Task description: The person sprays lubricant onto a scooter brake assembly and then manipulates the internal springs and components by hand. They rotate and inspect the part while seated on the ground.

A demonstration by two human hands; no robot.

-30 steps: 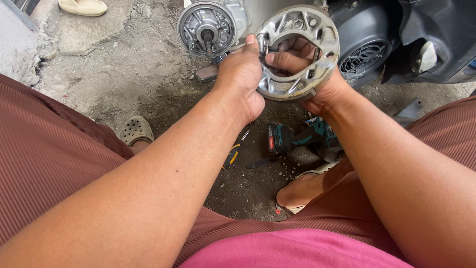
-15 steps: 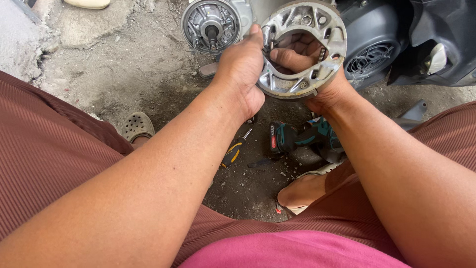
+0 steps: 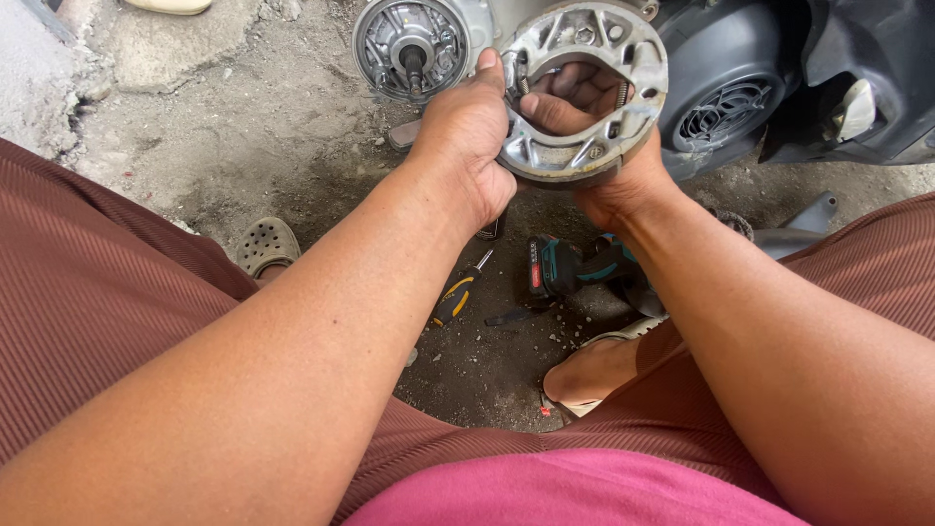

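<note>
Both hands are clamped on the brake shoe set (image 3: 584,97), left hand (image 3: 467,136) on its left rim, right hand (image 3: 609,180) underneath, ring held flat-on just right of the wheel hub (image 3: 414,49).

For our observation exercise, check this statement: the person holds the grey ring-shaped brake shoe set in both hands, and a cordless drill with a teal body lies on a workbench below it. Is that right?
Not quite. The head view shows the cordless drill lying on the dirty ground, not on a workbench. The rest stands: the left hand and right hand both hold the grey ring-shaped brake shoe set.
</note>
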